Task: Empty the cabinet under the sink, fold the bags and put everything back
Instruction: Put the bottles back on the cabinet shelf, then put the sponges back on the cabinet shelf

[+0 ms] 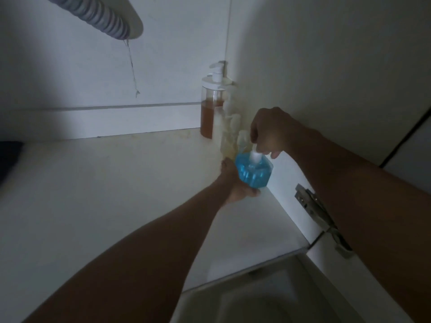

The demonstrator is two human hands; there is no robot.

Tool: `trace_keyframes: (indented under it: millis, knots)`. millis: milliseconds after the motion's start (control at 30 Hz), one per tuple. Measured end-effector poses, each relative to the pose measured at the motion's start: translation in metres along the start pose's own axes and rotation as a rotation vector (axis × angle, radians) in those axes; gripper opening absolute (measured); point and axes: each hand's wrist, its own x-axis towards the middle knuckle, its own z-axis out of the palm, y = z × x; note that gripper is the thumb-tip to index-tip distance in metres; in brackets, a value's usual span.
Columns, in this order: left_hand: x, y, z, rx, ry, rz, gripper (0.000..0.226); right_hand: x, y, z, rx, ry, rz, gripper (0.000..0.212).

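I look into the dim white cabinet. A blue bottle (253,172) with a white neck sits near the right wall, over the cabinet floor (116,183). My left hand (235,183) cups its lower left side. My right hand (268,131) grips its white top from above. Behind it stand a pale clear bottle (227,134) and, in the back right corner, a pump dispenser (213,101) half full of amber liquid.
A ribbed grey drain hose (98,15) hangs from the upper left, with a thin thread dangling below it. A metal door hinge (312,206) is fixed on the right wall. A dark object (9,157) lies at the left edge.
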Motion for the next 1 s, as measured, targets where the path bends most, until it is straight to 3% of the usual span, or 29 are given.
trace_keyframes:
  millis: [133,300,467,633,767,867,1000]
  knots:
    - [-0.049,-0.009,-0.031,0.133,0.007,0.008,0.101,-0.033,-0.022,-0.002,-0.022,0.063,-0.074,0.028]
    - [-0.136,-0.029,-0.089,0.181,0.064,0.044,0.074,-0.100,-0.073,-0.003,0.229,-0.220,-0.158,0.024]
    - [-0.242,-0.056,-0.129,0.270,0.052,0.072,0.032,-0.175,-0.122,0.011,0.264,-0.540,-0.316,0.021]
    - [-0.324,-0.103,-0.147,0.335,-0.104,0.001,0.021,-0.228,-0.156,0.059,0.239,-0.735,-0.331,0.022]
    - [-0.365,-0.156,-0.143,0.460,-0.304,-0.170,0.037,-0.266,-0.176,0.128,0.133,-0.835,-0.376,0.024]
    - [-0.381,-0.205,-0.126,0.678,-0.335,-0.279,0.082,-0.290,-0.184,0.188,0.038,-0.770,-0.470,0.029]
    - [-0.391,-0.262,-0.093,0.893,-0.302,-0.286,0.122,-0.311,-0.183,0.255,-0.104,-0.775,-0.583,0.086]
